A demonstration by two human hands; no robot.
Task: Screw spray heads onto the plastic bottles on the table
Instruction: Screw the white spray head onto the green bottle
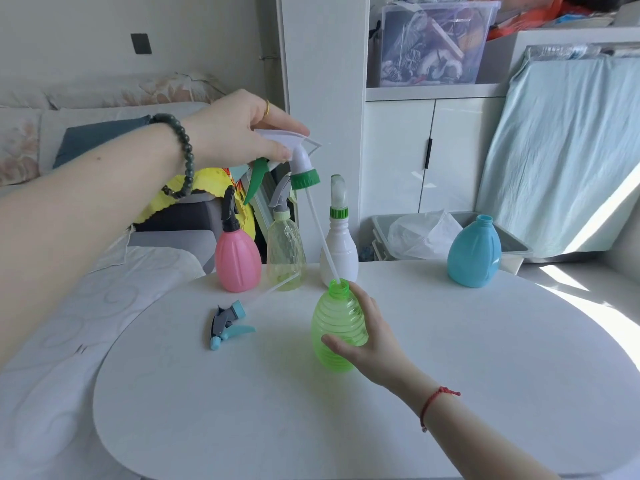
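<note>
My left hand [239, 128] holds a white spray head with a green collar [302, 164] high above the table. Its long white tube slants down, and the tip sits at the open mouth of a green ribbed bottle [336, 323]. My right hand [369, 341] grips that bottle from the right side, upright on the white table [450, 393]. A blue-and-grey spray head [227, 323] lies loose on the table to the left. At the back right stands a blue bottle [473, 252] with an open neck.
Three bottles with heads on stand at the back edge: pink [238, 256], clear yellowish [286, 251] and white [339, 244]. A bed lies to the left; a grey bin with a plastic bag [420, 233] and white cabinets stand behind.
</note>
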